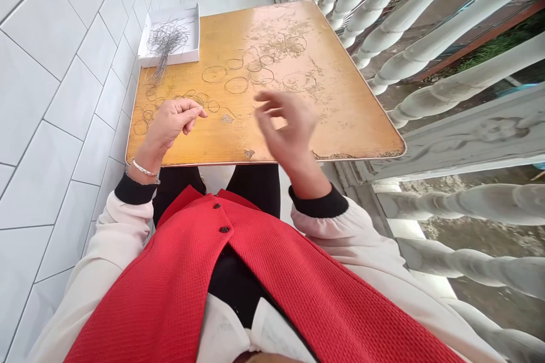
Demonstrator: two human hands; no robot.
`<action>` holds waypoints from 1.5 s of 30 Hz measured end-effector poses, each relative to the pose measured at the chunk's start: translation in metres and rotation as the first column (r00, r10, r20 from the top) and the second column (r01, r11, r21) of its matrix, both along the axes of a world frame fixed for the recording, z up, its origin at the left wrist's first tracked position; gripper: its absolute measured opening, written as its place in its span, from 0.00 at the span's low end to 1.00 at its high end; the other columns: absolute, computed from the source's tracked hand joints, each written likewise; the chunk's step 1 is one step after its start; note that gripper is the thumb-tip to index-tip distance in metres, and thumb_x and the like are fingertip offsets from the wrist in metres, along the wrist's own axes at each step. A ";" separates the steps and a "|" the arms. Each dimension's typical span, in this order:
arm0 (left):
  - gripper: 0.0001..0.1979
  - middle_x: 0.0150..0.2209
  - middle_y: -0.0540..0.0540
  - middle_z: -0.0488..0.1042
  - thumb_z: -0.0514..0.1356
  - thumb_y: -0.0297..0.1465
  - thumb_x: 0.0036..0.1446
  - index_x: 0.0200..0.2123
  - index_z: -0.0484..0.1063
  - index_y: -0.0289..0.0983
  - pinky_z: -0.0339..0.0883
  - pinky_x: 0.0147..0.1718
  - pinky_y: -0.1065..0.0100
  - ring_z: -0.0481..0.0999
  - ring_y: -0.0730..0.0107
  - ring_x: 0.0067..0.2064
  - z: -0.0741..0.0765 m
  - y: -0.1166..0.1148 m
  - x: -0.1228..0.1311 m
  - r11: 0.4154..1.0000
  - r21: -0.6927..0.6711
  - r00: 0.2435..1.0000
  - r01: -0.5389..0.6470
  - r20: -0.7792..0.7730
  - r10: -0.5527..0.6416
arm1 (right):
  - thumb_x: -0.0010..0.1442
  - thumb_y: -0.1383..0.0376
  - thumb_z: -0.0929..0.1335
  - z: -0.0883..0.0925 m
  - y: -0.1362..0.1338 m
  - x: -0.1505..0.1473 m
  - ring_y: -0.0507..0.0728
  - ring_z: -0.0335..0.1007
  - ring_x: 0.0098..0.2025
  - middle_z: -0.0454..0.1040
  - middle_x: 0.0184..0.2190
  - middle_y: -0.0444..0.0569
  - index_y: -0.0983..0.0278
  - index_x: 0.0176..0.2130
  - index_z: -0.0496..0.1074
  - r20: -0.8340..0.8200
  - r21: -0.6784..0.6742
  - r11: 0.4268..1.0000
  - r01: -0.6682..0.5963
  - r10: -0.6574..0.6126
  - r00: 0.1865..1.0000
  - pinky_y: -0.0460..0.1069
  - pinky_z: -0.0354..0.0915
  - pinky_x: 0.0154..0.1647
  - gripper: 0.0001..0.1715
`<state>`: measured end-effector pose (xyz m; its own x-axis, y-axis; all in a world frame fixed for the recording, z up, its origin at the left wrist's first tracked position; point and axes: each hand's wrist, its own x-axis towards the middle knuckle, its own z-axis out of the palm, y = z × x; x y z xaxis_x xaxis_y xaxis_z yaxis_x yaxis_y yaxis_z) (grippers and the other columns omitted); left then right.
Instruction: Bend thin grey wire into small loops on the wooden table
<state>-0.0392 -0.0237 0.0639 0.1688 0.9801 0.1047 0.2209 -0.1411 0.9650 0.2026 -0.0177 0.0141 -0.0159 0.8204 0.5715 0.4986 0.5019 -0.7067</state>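
The left hand (pixel 172 122), with a silver bangle (pixel 143 168) at its wrist, sits over the lower left of the tabletop (pixel 344 119). Its fingers are curled in and the thumb meets the forefinger in a loose pinch; whether a wire lies in that pinch is too fine to tell. The right hand (pixel 285 125), blurred at centre, hangs above the tabletop, half open with its fingers spread, and holds nothing that shows.

Thin wire rings (pixel 213 106) lie scattered across the tabletop, and the nearest sit just beside the left fingertips, so the left hand is the closer of the two. Farther up and left, a white cardboard box (pixel 193 39) holds a tangled bunch of fine wire (pixel 166 42), its long axis running diagonally down to the left and over the box's edge. White balusters (pixel 426 51) fill the right of the frame, with a tiled wall (pixel 55 96) along the left.
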 end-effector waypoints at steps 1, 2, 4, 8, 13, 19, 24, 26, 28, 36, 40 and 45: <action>0.11 0.16 0.55 0.63 0.60 0.24 0.62 0.27 0.77 0.35 0.57 0.22 0.75 0.61 0.82 0.19 0.001 -0.001 0.004 1.000 0.008 1.000 0.007 -0.003 -0.007 | 0.65 0.52 0.68 0.001 -0.002 -0.010 0.64 0.77 0.49 0.79 0.51 0.53 0.54 0.51 0.75 0.116 0.008 0.997 -0.074 0.072 0.991 0.59 0.73 0.48 0.18; 0.11 0.16 0.55 0.63 0.60 0.25 0.62 0.27 0.77 0.35 0.58 0.22 0.75 0.61 0.81 0.19 0.002 -0.001 0.007 1.000 0.013 1.000 0.018 -0.007 -0.018 | 0.64 0.52 0.68 0.001 -0.001 -0.018 0.65 0.75 0.52 0.79 0.52 0.53 0.54 0.53 0.75 0.201 0.001 0.992 -0.126 0.123 0.972 0.61 0.71 0.52 0.20; 0.11 0.16 0.55 0.64 0.60 0.26 0.63 0.27 0.77 0.35 0.59 0.23 0.74 0.62 0.81 0.19 0.003 -0.002 0.010 0.999 0.023 0.999 0.033 -0.013 -0.033 | 0.67 0.53 0.66 -0.002 0.005 -0.027 0.65 0.76 0.52 0.81 0.47 0.53 0.57 0.52 0.76 0.271 -0.046 0.985 -0.166 0.172 0.947 0.61 0.69 0.56 0.18; 0.11 0.16 0.55 0.65 0.61 0.26 0.63 0.27 0.77 0.35 0.59 0.23 0.75 0.63 0.81 0.19 -0.002 -0.001 0.011 0.999 0.036 1.000 0.025 0.002 -0.025 | 0.72 0.53 0.60 -0.007 0.017 -0.025 0.59 0.78 0.37 0.81 0.32 0.48 0.58 0.44 0.78 0.174 -0.182 0.967 -0.179 0.211 0.962 0.55 0.71 0.47 0.20; 0.11 0.17 0.54 0.67 0.61 0.28 0.64 0.29 0.77 0.35 0.62 0.23 0.76 0.66 0.81 0.20 -0.018 0.004 0.008 1.000 0.023 0.997 0.017 0.069 -0.018 | 0.70 0.54 0.62 -0.006 0.020 -0.011 0.59 0.78 0.38 0.81 0.33 0.50 0.58 0.41 0.78 0.238 -0.168 0.977 -0.128 0.166 0.957 0.55 0.70 0.46 0.19; 0.09 0.19 0.53 0.73 0.59 0.25 0.65 0.31 0.76 0.35 0.63 0.25 0.78 0.72 0.81 0.21 -0.032 0.007 0.012 0.997 0.019 0.996 -0.079 0.039 0.078 | 0.69 0.59 0.62 -0.013 0.032 0.009 0.62 0.78 0.43 0.82 0.38 0.51 0.56 0.41 0.79 0.392 -0.086 0.992 -0.089 0.115 0.913 0.59 0.68 0.54 0.16; 0.09 0.25 0.51 0.78 0.56 0.24 0.65 0.32 0.74 0.36 0.64 0.26 0.78 0.79 0.77 0.29 -0.045 0.012 0.027 0.987 0.013 0.985 -0.160 -0.069 0.161 | 0.71 0.59 0.59 -0.015 0.034 0.003 0.63 0.77 0.46 0.82 0.42 0.52 0.55 0.45 0.78 0.360 -0.034 0.999 0.021 -0.007 0.933 0.59 0.68 0.54 0.19; 0.08 0.30 0.50 0.80 0.57 0.25 0.64 0.33 0.74 0.37 0.67 0.32 0.75 0.79 0.75 0.33 -0.050 0.015 0.027 0.975 0.118 0.970 -0.187 -0.133 0.202 | 0.71 0.61 0.59 -0.011 0.034 0.000 0.63 0.76 0.50 0.82 0.45 0.51 0.55 0.41 0.78 0.412 0.008 0.999 0.036 -0.036 0.911 0.64 0.60 0.65 0.19; 0.07 0.34 0.49 0.79 0.59 0.25 0.63 0.33 0.76 0.38 0.69 0.40 0.71 0.78 0.72 0.38 -0.052 0.017 0.024 0.941 0.270 0.935 -0.206 -0.229 0.270 | 0.70 0.62 0.61 -0.006 0.034 -0.001 0.64 0.74 0.56 0.81 0.48 0.48 0.53 0.37 0.78 0.455 0.046 0.997 0.056 -0.070 0.888 0.67 0.46 0.73 0.18; 0.05 0.39 0.42 0.76 0.59 0.27 0.64 0.37 0.76 0.39 0.64 0.52 0.61 0.72 0.55 0.51 -0.052 0.020 0.039 0.862 0.488 0.758 -0.133 -0.510 0.406 | 0.70 0.60 0.60 0.008 0.034 -0.005 0.64 0.70 0.56 0.81 0.40 0.47 0.49 0.32 0.77 0.512 0.055 0.998 0.025 -0.050 0.857 0.71 0.51 0.69 0.20; 0.10 0.35 0.42 0.76 0.54 0.27 0.67 0.37 0.75 0.38 0.65 0.48 0.62 0.74 0.57 0.46 -0.051 0.027 0.051 0.867 0.487 0.764 -0.105 -0.518 0.384 | 0.72 0.61 0.58 0.001 0.039 -0.008 0.64 0.72 0.50 0.79 0.34 0.52 0.56 0.34 0.77 0.420 0.040 0.996 0.082 -0.091 0.903 0.64 0.66 0.57 0.22; 0.12 0.26 0.50 0.74 0.55 0.31 0.69 0.35 0.75 0.38 0.67 0.37 0.68 0.75 0.68 0.31 -0.055 0.036 0.060 0.883 0.440 0.833 -0.165 -0.417 0.364 | 0.71 0.51 0.61 -0.026 0.058 -0.020 0.58 0.77 0.41 0.79 0.36 0.49 0.58 0.40 0.78 -0.054 0.108 0.993 0.046 -0.040 0.998 0.56 0.74 0.47 0.21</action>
<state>0.0207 0.0123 0.0093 0.0343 0.8951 0.4445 0.7169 -0.3319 0.6131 0.1831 0.0399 -0.0116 0.0495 0.7526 0.6566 0.4858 0.5562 -0.6742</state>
